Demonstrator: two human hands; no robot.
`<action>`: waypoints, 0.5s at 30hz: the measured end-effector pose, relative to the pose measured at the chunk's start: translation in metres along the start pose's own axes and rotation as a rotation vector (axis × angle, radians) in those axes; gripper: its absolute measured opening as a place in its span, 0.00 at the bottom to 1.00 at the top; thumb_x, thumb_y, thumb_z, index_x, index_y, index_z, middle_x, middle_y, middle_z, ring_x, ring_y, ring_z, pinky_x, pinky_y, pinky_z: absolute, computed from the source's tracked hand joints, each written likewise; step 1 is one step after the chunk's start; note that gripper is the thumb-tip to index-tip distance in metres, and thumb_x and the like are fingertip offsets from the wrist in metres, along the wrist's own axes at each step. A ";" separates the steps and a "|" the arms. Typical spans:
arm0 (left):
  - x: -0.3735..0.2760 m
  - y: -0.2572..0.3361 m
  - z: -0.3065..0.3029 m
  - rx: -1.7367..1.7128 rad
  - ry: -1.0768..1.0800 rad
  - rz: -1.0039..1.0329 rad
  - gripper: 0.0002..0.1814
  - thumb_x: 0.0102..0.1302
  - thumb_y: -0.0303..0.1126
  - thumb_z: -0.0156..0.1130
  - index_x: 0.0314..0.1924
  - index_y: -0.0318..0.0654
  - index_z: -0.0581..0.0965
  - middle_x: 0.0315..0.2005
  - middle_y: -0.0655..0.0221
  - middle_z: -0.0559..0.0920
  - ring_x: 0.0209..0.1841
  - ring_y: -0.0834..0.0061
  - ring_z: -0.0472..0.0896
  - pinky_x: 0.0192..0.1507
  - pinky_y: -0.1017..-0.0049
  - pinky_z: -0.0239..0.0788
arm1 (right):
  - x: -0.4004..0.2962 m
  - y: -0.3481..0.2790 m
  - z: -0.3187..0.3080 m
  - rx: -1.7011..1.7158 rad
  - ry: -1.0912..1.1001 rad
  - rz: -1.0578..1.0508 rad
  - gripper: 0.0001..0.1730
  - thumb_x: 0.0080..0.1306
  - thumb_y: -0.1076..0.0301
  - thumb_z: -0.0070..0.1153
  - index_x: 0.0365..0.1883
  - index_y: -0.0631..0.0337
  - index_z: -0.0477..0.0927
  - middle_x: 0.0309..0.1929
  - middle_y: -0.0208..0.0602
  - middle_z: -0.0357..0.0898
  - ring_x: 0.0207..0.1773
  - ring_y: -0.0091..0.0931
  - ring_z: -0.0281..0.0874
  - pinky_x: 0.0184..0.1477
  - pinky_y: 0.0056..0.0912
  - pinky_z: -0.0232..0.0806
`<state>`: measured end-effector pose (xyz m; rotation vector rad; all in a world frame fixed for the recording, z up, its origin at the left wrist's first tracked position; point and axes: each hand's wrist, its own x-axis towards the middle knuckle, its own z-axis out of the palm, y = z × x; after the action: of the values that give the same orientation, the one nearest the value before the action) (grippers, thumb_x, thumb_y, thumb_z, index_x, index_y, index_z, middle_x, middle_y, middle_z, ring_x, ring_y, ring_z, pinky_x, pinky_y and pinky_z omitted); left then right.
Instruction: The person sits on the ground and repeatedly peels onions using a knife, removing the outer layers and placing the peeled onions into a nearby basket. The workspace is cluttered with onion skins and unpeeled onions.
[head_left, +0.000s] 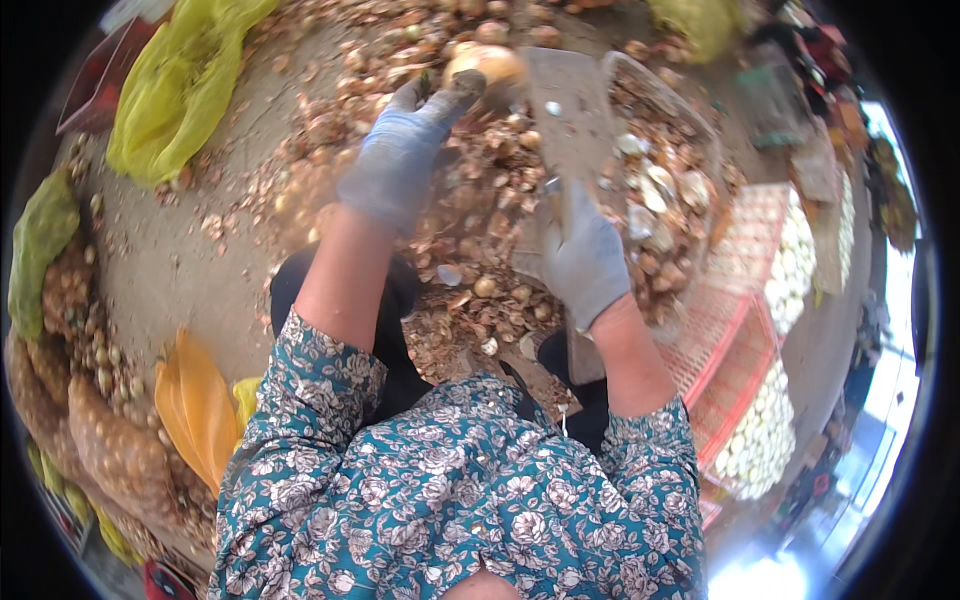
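My left hand, in a dirty knitted work glove, reaches over the pile of onions and skins; its fingers touch or lie just beside a large yellow onion, and whether they grip it I cannot tell. My right hand, gloved too, is closed around what looks like a knife handle, blurred, beside a worn wooden board. Right of the board, a shallow tray or basket holds skins and several peeled white onions. Loose skins and small onions lie below and between my hands.
Red plastic crates stand at the right beside mesh bags of peeled white onions. Full onion sacks lie at the lower left, near an orange bag. A yellow-green mesh bag lies at the upper left.
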<state>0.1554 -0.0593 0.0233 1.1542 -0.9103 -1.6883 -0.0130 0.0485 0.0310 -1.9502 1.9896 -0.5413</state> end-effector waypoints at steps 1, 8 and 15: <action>-0.005 0.001 0.009 -0.149 -0.151 -0.076 0.33 0.52 0.50 0.67 0.53 0.39 0.69 0.39 0.71 0.76 0.35 0.77 0.73 0.39 0.73 0.69 | -0.017 -0.005 -0.016 -0.115 -0.036 -0.010 0.22 0.62 0.66 0.44 0.54 0.67 0.63 0.30 0.51 0.75 0.32 0.41 0.77 0.33 0.42 0.69; -0.008 -0.019 0.055 -0.517 -0.245 -0.233 0.29 0.56 0.49 0.64 0.50 0.37 0.71 0.46 0.60 0.77 0.49 0.60 0.74 0.49 0.56 0.69 | -0.115 -0.019 -0.083 -0.064 0.378 -0.100 0.23 0.59 0.67 0.50 0.52 0.66 0.66 0.26 0.43 0.75 0.26 0.37 0.76 0.28 0.36 0.68; -0.038 -0.050 0.083 -0.358 -0.545 -0.270 0.37 0.54 0.56 0.61 0.56 0.37 0.66 0.50 0.55 0.73 0.52 0.58 0.72 0.50 0.60 0.70 | -0.319 0.146 -0.095 0.908 1.005 0.932 0.08 0.63 0.69 0.47 0.39 0.63 0.69 0.22 0.32 0.70 0.17 0.21 0.67 0.19 0.24 0.63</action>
<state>0.0714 0.0010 0.0145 0.5988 -0.7408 -2.3387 -0.1759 0.3735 0.0322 -0.0837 2.1465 -1.8721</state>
